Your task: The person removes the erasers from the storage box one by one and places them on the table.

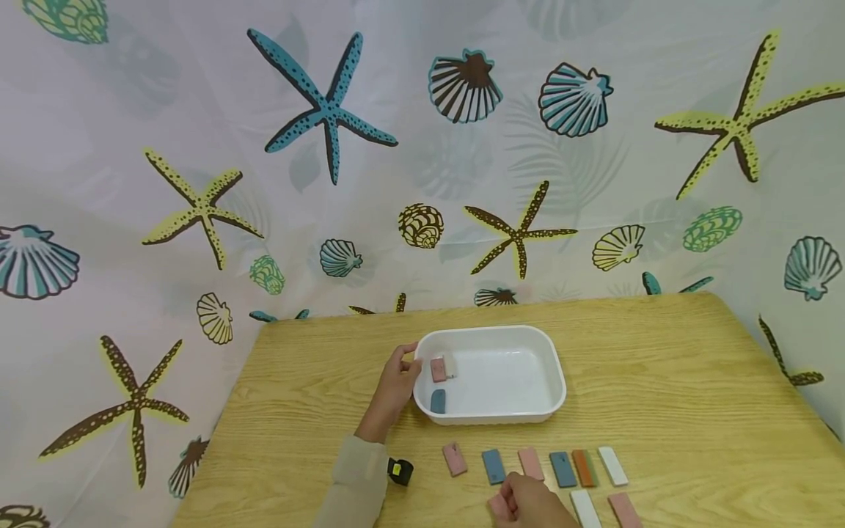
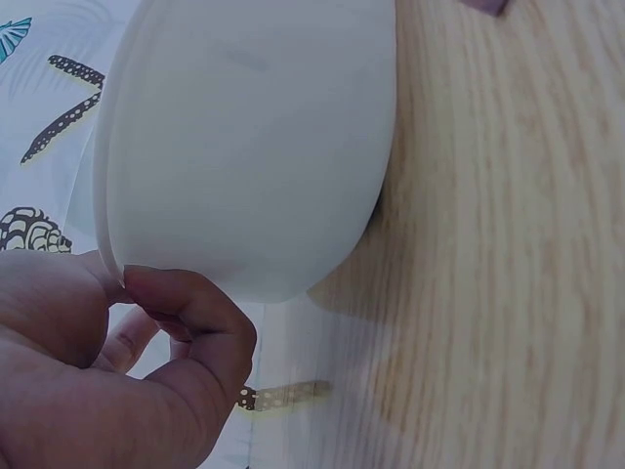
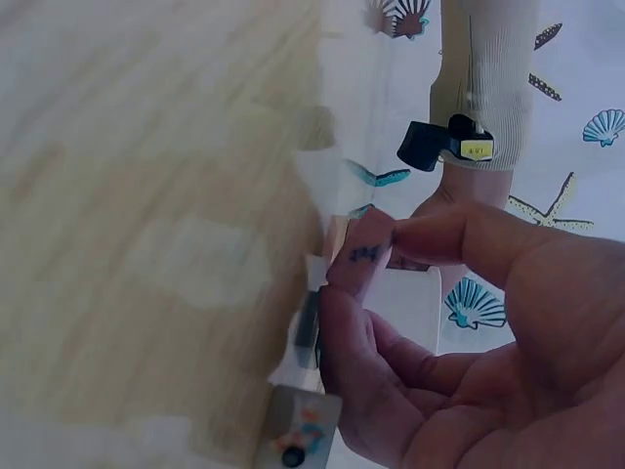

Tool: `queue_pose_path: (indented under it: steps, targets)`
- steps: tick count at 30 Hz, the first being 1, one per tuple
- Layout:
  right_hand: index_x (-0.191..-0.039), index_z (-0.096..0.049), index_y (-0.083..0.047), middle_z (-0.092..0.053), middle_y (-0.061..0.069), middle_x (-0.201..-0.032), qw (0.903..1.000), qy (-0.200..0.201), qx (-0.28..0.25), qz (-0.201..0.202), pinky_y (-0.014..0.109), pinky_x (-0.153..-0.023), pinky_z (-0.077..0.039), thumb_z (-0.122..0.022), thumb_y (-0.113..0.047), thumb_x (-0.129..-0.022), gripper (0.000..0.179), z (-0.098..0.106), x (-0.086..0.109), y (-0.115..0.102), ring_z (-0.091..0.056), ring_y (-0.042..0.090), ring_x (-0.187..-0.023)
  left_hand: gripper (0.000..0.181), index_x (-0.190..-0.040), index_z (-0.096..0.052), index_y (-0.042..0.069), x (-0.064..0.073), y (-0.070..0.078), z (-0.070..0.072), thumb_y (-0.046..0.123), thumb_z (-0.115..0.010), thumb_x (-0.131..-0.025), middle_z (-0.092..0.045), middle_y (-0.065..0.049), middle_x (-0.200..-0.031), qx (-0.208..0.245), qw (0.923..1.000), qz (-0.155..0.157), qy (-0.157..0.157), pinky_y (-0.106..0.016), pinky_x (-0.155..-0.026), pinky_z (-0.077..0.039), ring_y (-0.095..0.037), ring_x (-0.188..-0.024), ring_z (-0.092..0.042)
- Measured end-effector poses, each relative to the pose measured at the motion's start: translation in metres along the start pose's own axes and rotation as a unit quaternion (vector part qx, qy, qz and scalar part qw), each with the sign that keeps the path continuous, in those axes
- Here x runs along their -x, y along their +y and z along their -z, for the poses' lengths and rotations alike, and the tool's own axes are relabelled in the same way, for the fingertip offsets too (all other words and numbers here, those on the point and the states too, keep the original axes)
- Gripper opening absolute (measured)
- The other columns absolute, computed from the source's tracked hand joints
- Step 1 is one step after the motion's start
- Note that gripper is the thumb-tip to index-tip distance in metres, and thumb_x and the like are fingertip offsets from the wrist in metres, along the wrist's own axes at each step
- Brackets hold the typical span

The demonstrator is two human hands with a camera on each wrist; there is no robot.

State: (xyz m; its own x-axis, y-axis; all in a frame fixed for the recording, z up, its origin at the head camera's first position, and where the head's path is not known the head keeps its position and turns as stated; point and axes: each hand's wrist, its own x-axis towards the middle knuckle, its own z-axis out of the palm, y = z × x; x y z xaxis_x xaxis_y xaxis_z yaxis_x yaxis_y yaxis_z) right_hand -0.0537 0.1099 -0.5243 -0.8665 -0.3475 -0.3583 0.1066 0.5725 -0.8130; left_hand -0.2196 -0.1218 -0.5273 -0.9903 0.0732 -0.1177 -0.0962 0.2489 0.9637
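A white plastic tub (image 1: 505,378) stands on the wooden table, with a pink eraser (image 1: 439,369), a whitish piece (image 1: 451,365) and a blue eraser (image 1: 438,400) at its left end. My left hand (image 1: 398,378) pinches the tub's left rim; the left wrist view shows thumb and finger bent over the edge (image 2: 115,225). Near the front of the table, my right hand (image 1: 536,503) holds a pink eraser (image 3: 364,252) between thumb and fingers. Dark marks are written on its face. Part of this eraser is hidden by the fingers in the head view.
Between tub and right hand lie several erasers, among them a pink one (image 1: 454,459), blue ones (image 1: 493,466) (image 1: 563,469), an orange-green one (image 1: 584,468) and white ones (image 1: 613,466). A black strap device (image 1: 400,471) sits at the left sleeve. A patterned curtain (image 1: 422,161) hangs behind.
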Motion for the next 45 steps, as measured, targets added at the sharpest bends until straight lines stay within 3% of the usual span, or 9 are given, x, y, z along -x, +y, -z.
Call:
queue_pose_path:
  steps: [4,9,16,23,26,32,38,41,45]
  targets:
    - [-0.085,-0.053,-0.005,-0.051,0.000,-0.069,0.9993,0.007,0.031,-0.018,0.033,-0.054,-0.042,-0.070,-0.011,-0.079,0.020,-0.004,0.000,-0.003,-0.049,0.016,-0.060,0.038,-0.135,-0.044,0.013,0.000,0.001,0.001,0.018,-0.049,-0.098,-0.053,-0.024,-0.104,0.006,1.0000,0.002,-0.006,-0.038,-0.068,-0.053,-0.033,-0.087,-0.058]
    - [-0.080,-0.050,-0.007,-0.046,0.001,-0.067,0.9963,0.024,0.082,-0.008,0.031,-0.052,-0.039,-0.071,-0.012,-0.077,0.022,-0.005,0.001,-0.004,-0.045,0.016,-0.057,0.040,-0.136,-0.042,0.008,-0.001,0.001,0.002,0.013,-0.049,-0.097,-0.052,-0.029,-0.105,0.026,0.9995,0.006,-0.017,-0.045,-0.071,-0.051,-0.041,-0.090,-0.056]
    - [-0.078,-0.047,-0.007,-0.041,0.003,-0.065,0.9908,0.039,0.129,0.013,0.031,-0.050,-0.036,-0.073,-0.011,-0.075,0.026,-0.006,0.000,-0.005,-0.042,0.017,-0.055,0.038,-0.135,-0.044,0.015,-0.001,0.000,0.001,0.020,-0.049,-0.097,-0.054,-0.022,-0.104,0.006,1.0000,0.006,-0.005,-0.034,-0.066,-0.053,-0.030,-0.086,-0.059]
    - [-0.080,-0.047,-0.006,-0.041,0.003,-0.066,0.9894,0.039,0.137,0.026,0.032,-0.049,-0.035,-0.072,-0.011,-0.075,0.026,-0.007,-0.003,-0.002,-0.041,0.017,-0.055,0.038,-0.135,-0.044,0.015,0.000,0.000,0.001,0.020,-0.049,-0.098,-0.054,-0.021,-0.101,-0.004,1.0000,-0.006,0.000,-0.035,-0.067,-0.052,-0.028,-0.085,-0.058]
    - [-0.079,-0.047,-0.005,-0.040,0.003,-0.066,0.9888,0.042,0.138,0.037,0.032,-0.048,-0.035,-0.072,-0.010,-0.075,0.026,-0.007,-0.003,-0.001,-0.041,0.017,-0.055,0.039,-0.136,-0.043,0.012,0.003,0.005,0.002,0.018,-0.049,-0.097,-0.054,-0.025,-0.102,0.009,0.9999,-0.006,-0.007,-0.039,-0.068,-0.052,-0.033,-0.087,-0.058]
    - [-0.079,-0.050,-0.005,-0.042,0.002,-0.066,0.9857,0.049,0.149,0.062,0.030,-0.050,-0.036,-0.070,-0.014,-0.078,0.022,-0.003,0.001,-0.005,-0.041,0.014,-0.056,0.040,-0.136,-0.041,0.004,0.017,0.029,0.003,0.012,-0.047,-0.098,-0.051,-0.031,-0.104,0.008,0.9998,-0.003,-0.015,-0.047,-0.072,-0.051,-0.043,-0.091,-0.055]
    - [-0.091,-0.058,0.001,-0.053,0.002,-0.078,0.9899,0.043,0.105,0.085,0.033,-0.058,-0.046,-0.066,-0.020,-0.086,0.023,0.015,0.008,-0.027,-0.051,0.014,-0.066,0.037,-0.134,-0.045,0.014,0.002,0.005,0.001,0.018,-0.049,-0.098,-0.053,-0.019,-0.099,0.001,1.0000,-0.002,0.001,-0.032,-0.067,-0.052,-0.027,-0.082,-0.057]
    - [-0.096,-0.059,0.000,-0.054,-0.001,-0.081,0.9886,0.062,0.077,0.114,0.027,-0.060,-0.047,-0.065,-0.018,-0.087,0.021,0.026,0.009,-0.040,-0.051,0.009,-0.069,0.037,-0.134,-0.045,0.013,0.000,0.000,0.000,0.020,-0.049,-0.098,-0.053,-0.017,-0.098,-0.005,0.9999,-0.012,0.003,-0.030,-0.065,-0.052,-0.024,-0.081,-0.057]
    - [-0.097,-0.062,-0.004,-0.056,-0.005,-0.082,0.9748,0.152,0.088,0.138,0.021,-0.062,-0.048,-0.066,-0.013,-0.085,0.015,0.037,0.003,-0.057,-0.054,0.005,-0.072,0.037,-0.134,-0.045,0.012,0.001,0.000,0.001,0.020,-0.048,-0.098,-0.053,-0.018,-0.099,-0.002,0.9998,-0.019,0.002,-0.030,-0.065,-0.052,-0.024,-0.081,-0.058]
